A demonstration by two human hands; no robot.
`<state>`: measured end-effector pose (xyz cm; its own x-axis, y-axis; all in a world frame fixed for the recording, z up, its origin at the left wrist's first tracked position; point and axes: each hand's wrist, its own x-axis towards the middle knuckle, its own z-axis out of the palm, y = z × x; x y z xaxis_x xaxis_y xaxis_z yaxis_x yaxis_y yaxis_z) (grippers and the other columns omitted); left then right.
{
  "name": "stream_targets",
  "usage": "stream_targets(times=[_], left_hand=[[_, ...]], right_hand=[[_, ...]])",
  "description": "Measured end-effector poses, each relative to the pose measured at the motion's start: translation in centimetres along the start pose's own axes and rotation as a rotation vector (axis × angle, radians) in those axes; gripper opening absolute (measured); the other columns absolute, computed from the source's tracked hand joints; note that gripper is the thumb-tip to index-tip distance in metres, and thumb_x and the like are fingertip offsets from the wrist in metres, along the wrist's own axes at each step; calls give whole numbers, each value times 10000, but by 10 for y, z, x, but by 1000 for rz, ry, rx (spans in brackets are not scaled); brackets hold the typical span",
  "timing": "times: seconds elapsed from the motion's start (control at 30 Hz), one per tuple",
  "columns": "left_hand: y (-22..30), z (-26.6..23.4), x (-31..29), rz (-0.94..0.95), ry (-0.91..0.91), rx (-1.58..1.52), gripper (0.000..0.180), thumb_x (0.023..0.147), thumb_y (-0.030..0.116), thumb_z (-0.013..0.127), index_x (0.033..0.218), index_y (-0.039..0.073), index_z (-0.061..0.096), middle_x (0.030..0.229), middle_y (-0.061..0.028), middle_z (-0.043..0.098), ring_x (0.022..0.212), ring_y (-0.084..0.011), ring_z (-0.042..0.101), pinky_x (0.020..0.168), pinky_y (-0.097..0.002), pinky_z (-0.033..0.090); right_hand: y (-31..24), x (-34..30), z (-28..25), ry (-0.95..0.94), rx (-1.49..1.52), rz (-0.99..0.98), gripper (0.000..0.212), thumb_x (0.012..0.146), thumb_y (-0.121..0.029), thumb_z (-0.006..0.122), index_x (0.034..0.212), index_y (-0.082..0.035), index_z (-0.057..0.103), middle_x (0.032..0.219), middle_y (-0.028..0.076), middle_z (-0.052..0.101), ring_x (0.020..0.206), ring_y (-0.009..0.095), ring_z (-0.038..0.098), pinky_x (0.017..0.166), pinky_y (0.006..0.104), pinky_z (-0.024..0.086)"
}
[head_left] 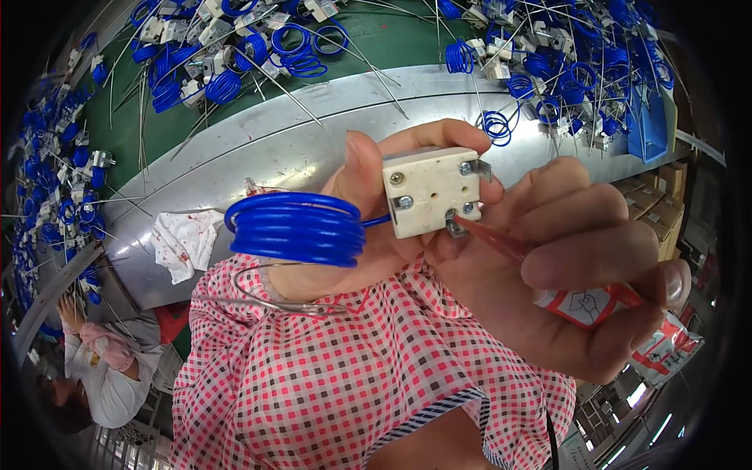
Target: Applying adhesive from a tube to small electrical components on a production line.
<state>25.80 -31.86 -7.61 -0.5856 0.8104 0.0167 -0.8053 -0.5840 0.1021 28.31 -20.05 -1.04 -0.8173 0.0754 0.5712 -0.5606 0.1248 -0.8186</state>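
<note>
My left hand [362,166] is closed around a white ceramic-bodied capillary thermostat [423,188] with metal terminals and small screws on its face. A coil of blue-sheathed capillary tube [296,231] hangs from its left side, over my wrist. The coil's bare metal end [270,301] bends in front of my checked sleeve. In my right hand [580,243] is a small squeeze tube [583,305] with a red and white label, gripped by curled fingers. Its thin reddish nozzle [497,237] points left, the tip at or very near a lower terminal screw; actual contact is unclear.
Many blue-coiled thermostats [223,86] lie heaped along the green bench surface [376,39], with more at left and far right. A red-stained white cloth [186,244] rests on the metal edge [337,117]. Boxes [666,211] and a blue bin [648,129] stand right; another person [117,368] sits left.
</note>
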Motion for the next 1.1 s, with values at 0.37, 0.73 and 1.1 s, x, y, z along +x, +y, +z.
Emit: stream_targets(times=[0.37,0.73,1.1], left_hand=[[-2,-5,-1,9,-38,-48,695,750,570,494,1173,41,336,1039,-110,469,886,-177,513,691,-206,467],[1,2,-2,-10,36,33,695,762,591,458,1180,49,335,1018,-97,472,814,-146,496,692,-241,434],[3,-1,-1,-11,-5,68,710,745,605,481,1168,50,347,983,-93,481,778,-144,491,652,-242,411]], right_hand=[[8,-1,-6,-61,20,-60,372,893,-283,191,893,-44,476,617,50,469,455,143,379,474,273,394],[9,-8,5,-70,-111,-198,434,919,-349,145,1110,-35,376,655,71,467,473,156,380,448,281,356],[13,-12,10,37,-46,-230,432,915,-378,160,961,-28,408,650,58,474,468,145,362,470,285,334]])
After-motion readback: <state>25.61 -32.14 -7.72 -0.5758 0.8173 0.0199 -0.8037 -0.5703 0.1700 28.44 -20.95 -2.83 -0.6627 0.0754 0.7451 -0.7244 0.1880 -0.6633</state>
